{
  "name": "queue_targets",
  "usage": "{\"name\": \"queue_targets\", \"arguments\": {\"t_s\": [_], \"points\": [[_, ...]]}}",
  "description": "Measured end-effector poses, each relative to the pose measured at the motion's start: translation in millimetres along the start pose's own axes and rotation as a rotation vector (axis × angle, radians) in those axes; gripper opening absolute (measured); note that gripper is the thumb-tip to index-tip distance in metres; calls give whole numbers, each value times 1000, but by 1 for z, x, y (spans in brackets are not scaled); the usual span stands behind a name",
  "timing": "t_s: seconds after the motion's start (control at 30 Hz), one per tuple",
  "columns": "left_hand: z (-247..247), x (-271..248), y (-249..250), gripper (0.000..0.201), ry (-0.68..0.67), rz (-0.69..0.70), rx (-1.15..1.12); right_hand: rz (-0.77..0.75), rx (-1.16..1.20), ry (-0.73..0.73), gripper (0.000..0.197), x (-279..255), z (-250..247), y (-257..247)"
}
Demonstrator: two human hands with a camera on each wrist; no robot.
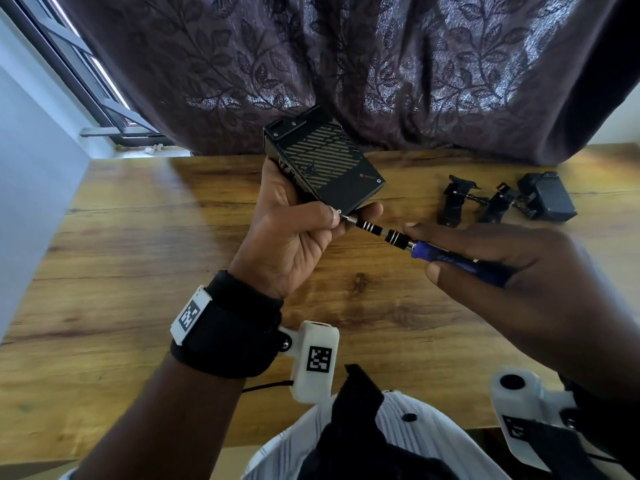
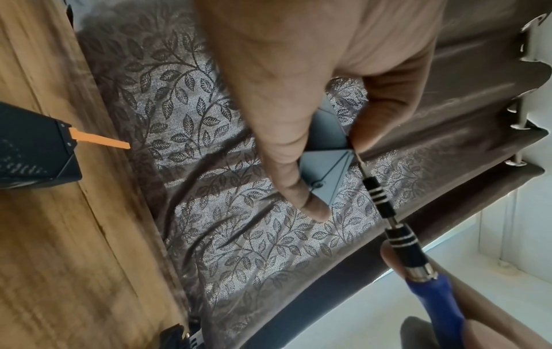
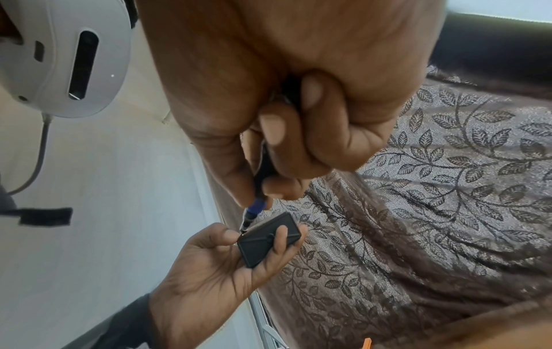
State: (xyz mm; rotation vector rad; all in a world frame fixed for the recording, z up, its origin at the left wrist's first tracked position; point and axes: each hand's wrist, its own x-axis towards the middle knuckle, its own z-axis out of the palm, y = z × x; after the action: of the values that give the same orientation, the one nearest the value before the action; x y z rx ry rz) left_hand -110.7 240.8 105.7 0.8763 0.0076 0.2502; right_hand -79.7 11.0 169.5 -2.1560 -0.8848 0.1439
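Note:
My left hand holds a black box with a slotted vent face up above the wooden table, thumb and fingers curled round its lower end. My right hand grips a blue-handled screwdriver with a black ringed metal shaft. The bit tip sits on a small screw at the box's near corner, right beside my left thumb. The left wrist view looks up at the box's underside and the screwdriver shaft. In the right wrist view the box lies in the left hand.
On the wooden table at the right lie two black clamp-like parts and a black block. A dark leaf-patterned curtain hangs behind. Another black box with an orange tab shows in the left wrist view.

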Motion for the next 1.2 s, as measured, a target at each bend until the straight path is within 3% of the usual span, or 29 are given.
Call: {"name": "queue_targets", "arguments": {"t_s": [0.67,0.73,0.83,1.03,1.2], "points": [[3,-3,2,95,-20,13,125,-47,-183,-28,39,-3,-6,-5],[0,-2,2,85,-34,-4,131,-73,-284,-43,34,1,-10,-8],[2,3,4,48,18,-37,84,-163,-461,-62,35,10,-17,-17],[12,11,4,66,112,-61,114,-270,-596,-1,5,21,-19,-36],[18,17,6,55,137,16,85,-307,-680,66,31,18,-15,-34]]}}
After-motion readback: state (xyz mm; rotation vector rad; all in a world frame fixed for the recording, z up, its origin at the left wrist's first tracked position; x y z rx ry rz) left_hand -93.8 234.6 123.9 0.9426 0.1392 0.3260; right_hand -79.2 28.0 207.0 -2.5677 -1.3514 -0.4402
